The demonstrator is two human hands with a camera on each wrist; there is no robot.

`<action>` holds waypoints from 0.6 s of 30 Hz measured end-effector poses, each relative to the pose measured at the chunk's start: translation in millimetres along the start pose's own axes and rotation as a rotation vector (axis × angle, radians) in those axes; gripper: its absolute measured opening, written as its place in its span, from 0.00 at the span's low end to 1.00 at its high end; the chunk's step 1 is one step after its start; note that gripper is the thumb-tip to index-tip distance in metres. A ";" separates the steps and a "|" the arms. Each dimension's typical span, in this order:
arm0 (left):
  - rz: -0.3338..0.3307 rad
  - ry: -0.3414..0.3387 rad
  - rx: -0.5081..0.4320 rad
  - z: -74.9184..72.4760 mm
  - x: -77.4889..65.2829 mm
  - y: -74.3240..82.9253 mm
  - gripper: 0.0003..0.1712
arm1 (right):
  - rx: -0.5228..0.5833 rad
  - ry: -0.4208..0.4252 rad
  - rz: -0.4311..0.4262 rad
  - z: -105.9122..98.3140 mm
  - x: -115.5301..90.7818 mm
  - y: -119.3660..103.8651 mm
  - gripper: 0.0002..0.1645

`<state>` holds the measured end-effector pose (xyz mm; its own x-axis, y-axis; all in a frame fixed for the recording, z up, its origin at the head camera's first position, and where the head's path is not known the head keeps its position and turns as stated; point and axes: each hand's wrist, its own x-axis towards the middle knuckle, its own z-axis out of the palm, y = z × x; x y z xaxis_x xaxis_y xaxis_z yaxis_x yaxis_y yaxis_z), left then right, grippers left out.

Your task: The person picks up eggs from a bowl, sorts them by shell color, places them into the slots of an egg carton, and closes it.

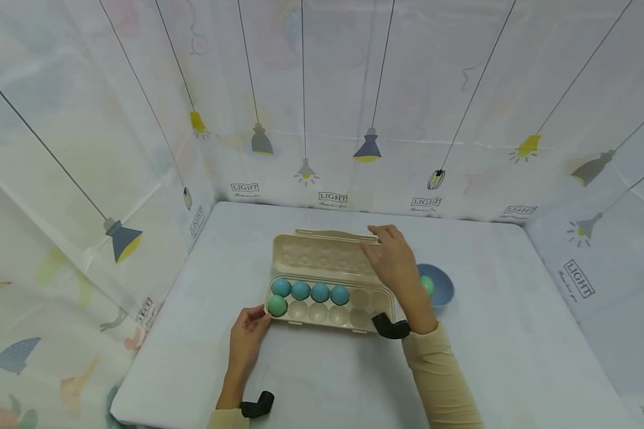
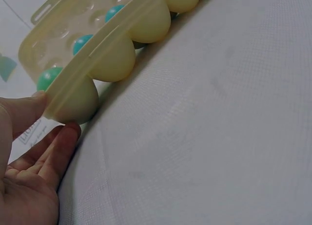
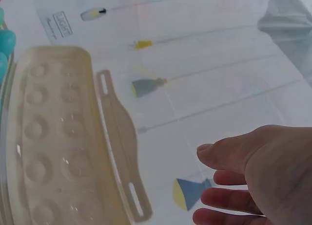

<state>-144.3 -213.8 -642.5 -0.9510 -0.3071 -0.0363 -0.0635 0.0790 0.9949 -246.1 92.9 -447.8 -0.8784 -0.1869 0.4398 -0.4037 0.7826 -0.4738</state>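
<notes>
A beige egg carton stands in the middle of the table, its lid folded back. Several blue eggs fill part of the far row, and a green egg sits in the near left cup. At that left end my left hand pinches the corner; the left wrist view has the thumb on the rim and fingertips under the end cup. My right hand hovers over the lid's right end, holding nothing, thumb and fingers apart. Its forearm overlaps a blue bowl with a green egg.
A white cloth covers the table. Printed curtains with lamp drawings hang behind it and at both sides. The lid's slotted closing flap sticks out along its far edge. A black wrist strap overlaps the carton's right end.
</notes>
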 end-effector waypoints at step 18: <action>0.010 0.007 0.000 0.2 -0.1 -0.6 0.20 | -0.153 -0.176 0.430 -18.6 -27.8 104.5 0.26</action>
<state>-144.2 -213.6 -643.2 -0.9496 -0.3126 -0.0257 -0.0539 0.0820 0.9952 -259.1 190.9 -495.3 -0.9926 0.0851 0.0871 0.0356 0.8866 -0.4611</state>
